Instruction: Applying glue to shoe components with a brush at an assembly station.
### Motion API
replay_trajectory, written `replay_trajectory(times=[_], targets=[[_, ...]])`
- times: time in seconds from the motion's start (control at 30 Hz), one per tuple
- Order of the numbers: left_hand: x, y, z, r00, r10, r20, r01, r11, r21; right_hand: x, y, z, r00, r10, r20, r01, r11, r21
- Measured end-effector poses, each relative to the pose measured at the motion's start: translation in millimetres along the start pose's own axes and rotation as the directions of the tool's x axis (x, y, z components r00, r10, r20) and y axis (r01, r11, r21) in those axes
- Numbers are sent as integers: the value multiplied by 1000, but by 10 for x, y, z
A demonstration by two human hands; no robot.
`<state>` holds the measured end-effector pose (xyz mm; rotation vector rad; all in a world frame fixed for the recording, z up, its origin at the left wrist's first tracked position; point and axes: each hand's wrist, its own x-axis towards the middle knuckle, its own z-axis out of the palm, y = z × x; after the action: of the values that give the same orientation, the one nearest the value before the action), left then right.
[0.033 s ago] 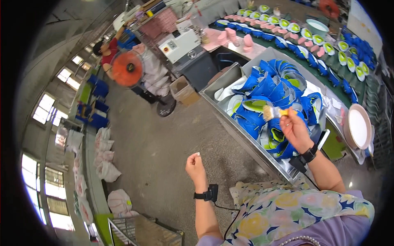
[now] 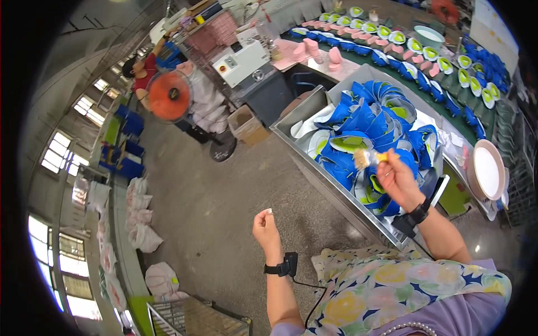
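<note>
My right hand (image 2: 399, 179) grips a paintbrush (image 2: 370, 159) by its yellow handle, pale bristles pointing left. The brush is over a metal tray (image 2: 330, 182) heaped with blue shoe uppers (image 2: 367, 120) lined in grey and lime green. Whether the bristles touch an upper cannot be told. Lower and to the left, my left hand (image 2: 267, 231) is closed above the floor, apart from the tray. A small white spot shows at its fingertips; what it is, or whether anything is held, I cannot make out.
A round basin with white contents (image 2: 487, 171) stands right of the tray. Beyond, a green bench (image 2: 358, 59) carries rows of uppers and pink pieces. An orange fan (image 2: 169, 95), a cardboard box (image 2: 248, 126) and a person in red (image 2: 147, 71) are at the far left.
My right hand and the brush have shifted slightly left and down, with the bristles a little blurred. The whole view has moved slightly; my left hand looks the same.
</note>
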<state>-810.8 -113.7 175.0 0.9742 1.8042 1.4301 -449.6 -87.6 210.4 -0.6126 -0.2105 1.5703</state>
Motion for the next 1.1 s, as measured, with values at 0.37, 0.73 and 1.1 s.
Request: replay_trajectory(times=[0.37, 0.73, 1.1], targets=[[166, 689, -513, 869, 316, 381, -265, 947, -183, -124, 1417, 797, 887, 436, 155, -460, 795, 396], [-30, 1230, -1101, 546, 779, 309, -817, 577, -12, -215, 2273, 1321, 807, 551, 215, -590, 775, 227], [133, 1097, -1217, 535, 809, 245, -845, 513, 149, -219, 2353, 1562, 839, 513, 183, -534, 840, 96]])
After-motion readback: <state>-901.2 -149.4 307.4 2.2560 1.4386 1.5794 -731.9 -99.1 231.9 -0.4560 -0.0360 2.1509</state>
